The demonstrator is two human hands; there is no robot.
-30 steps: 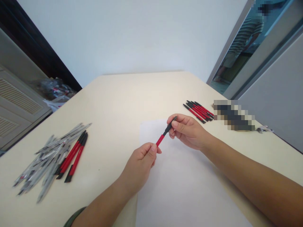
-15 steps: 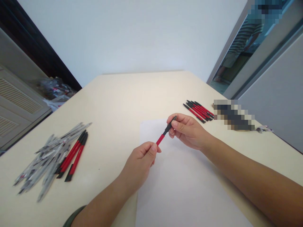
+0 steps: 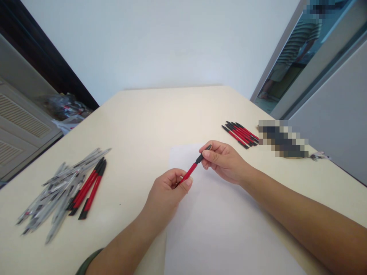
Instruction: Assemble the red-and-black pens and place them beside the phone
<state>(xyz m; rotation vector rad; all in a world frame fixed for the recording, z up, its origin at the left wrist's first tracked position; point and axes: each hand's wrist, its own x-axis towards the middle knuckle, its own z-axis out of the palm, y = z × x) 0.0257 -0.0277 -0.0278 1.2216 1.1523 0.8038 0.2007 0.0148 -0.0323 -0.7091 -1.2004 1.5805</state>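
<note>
Between my two hands a red pen point(image 3: 190, 171) with a black tip section is held at a slant over a white sheet of paper point(image 3: 218, 225). My left hand point(image 3: 169, 187) grips the red barrel near its lower end, thumb along the side. The black tip section is pinched between the thumb and fingers of my right hand point(image 3: 222, 160). To the left lie several red-and-black pens point(image 3: 93, 191) beside a heap of clear pens in wrappers or see-through barrels point(image 3: 54, 198). Several more red-and-black pens point(image 3: 241, 134) rest in a row beyond my right hand.
A blurred-out dark object point(image 3: 282, 141) with a small dangling piece point(image 3: 319, 156) lies at the table's right edge. Plastic bags point(image 3: 69, 109) are heaped past the left edge. A person in a striped top point(image 3: 295, 42) is visible at the upper right, beyond a doorway.
My left thumb and fingers have shifted along the barrel, so more of the red part shows. My right hand has moved slightly left and down with the tip end.
</note>
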